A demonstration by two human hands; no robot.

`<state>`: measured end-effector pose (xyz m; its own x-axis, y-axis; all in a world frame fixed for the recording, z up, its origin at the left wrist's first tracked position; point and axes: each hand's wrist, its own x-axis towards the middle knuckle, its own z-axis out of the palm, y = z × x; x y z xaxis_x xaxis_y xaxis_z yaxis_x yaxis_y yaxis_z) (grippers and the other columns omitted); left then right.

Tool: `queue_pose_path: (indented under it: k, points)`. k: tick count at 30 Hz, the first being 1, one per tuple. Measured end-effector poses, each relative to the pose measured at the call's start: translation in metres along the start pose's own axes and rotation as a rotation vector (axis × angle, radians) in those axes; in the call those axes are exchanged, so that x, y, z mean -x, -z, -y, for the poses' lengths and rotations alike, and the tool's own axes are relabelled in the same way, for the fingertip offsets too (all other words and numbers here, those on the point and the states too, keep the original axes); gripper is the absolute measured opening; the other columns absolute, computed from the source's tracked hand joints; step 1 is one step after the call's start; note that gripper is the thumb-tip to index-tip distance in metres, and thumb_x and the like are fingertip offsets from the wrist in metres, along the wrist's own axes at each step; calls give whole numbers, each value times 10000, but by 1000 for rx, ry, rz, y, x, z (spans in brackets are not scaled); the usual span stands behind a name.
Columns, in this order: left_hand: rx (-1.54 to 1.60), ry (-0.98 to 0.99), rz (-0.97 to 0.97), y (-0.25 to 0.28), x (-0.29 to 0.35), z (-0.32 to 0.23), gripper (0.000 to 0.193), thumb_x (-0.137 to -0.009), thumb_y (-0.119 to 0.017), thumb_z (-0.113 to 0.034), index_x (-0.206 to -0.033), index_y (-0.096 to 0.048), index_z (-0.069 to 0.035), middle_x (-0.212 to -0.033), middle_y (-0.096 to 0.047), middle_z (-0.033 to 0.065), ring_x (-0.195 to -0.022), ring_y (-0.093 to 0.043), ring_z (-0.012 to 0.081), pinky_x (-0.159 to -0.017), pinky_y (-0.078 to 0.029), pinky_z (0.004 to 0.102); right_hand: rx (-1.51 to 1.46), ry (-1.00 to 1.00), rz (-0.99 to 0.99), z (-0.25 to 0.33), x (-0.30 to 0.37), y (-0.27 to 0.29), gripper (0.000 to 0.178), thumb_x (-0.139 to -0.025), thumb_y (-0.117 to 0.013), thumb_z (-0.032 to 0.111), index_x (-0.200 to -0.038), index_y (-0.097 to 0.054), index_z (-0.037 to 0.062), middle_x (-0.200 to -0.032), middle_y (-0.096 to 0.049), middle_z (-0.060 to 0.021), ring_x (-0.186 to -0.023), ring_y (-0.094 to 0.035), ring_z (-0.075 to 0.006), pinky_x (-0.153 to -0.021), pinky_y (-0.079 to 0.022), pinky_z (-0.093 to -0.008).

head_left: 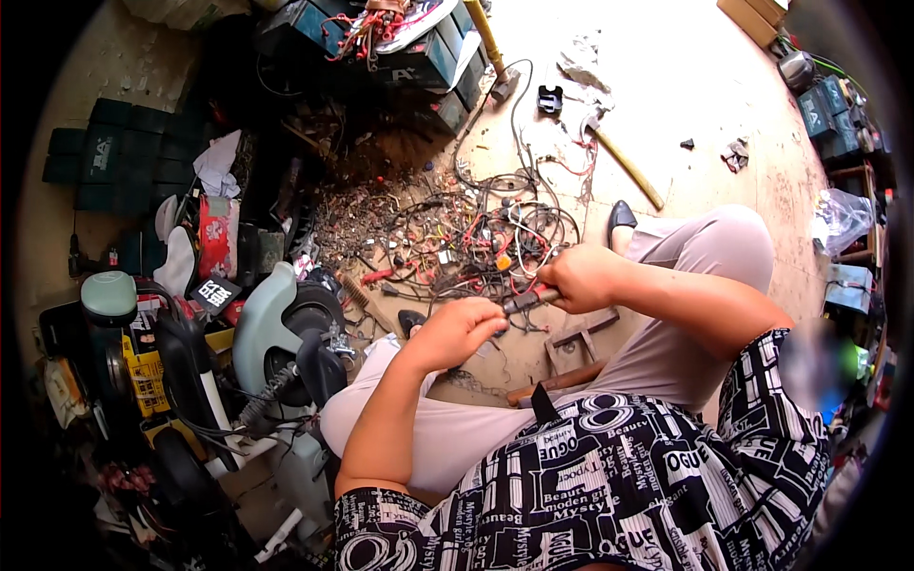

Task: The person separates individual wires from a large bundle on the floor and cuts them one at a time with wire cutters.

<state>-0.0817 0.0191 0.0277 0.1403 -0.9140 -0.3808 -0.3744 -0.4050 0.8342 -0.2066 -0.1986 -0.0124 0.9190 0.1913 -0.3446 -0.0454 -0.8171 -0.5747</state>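
Observation:
My right hand (578, 278) is closed round the grip of a short hand tool with a dark head and some red on it, which looks like pliers (523, 302). The tool's head points left toward my left hand (464, 328). My left hand is closed in a pinch right at the tool's end. What its fingers hold is too small or hidden to make out. Just beyond both hands a tangle of wires (495, 233), black, red and white, lies on the floor among small scraps.
A hammer (625, 167) with a wooden handle lies beyond my right knee. A wooden frame (579, 343) is on the floor between my legs. Grey-green scooter parts (267, 314) crowd my left side. Battery boxes (419, 67) stand at the far side, others (828, 114) at the right.

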Motion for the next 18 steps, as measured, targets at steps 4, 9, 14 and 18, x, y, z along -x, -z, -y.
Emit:
queue_pose_path:
  k: [4, 9, 14, 18]
  points:
    - [54, -87, 158, -12, 19, 8, 148, -898, -568, -150, -894, -608, -8, -801, -595, 127, -772, -586, 282, -702, -466, 346, -12, 167, 83, 11, 13, -7, 220, -735, -609, 286, -781, -593, 71, -657, -607, -142, -649, -609, -364, -594, -479, -474]
    - [202, -27, 206, -13, 29, 0, 161, -926, -529, -130, -949, -604, 10, -833, -634, 117, -762, -607, 246, -704, -478, 320, -54, 223, 132, 11, 11, -6, 223, -676, -638, 250, -779, -558, 69, -631, -584, -140, -640, -594, -366, -586, -473, -468]
    - [274, 75, 210, -9, 32, 1, 178, -945, -510, -141, -984, -606, 4, -869, -643, 101, -798, -604, 206, -737, -473, 301, -43, 271, 83, 3, 4, -8, 215, -671, -636, 231, -782, -554, 66, -661, -584, -129, -653, -592, -361, -588, -474, -461]
    - [332, 180, 219, -11, 33, 5, 203, -961, -499, -165, -1003, -609, 0, -874, -633, 82, -816, -585, 161, -753, -462, 280, 8, 273, 79, -1, 0, -9, 198, -691, -623, 219, -811, -583, 66, -682, -604, -137, -676, -608, -350, -610, -482, -457]
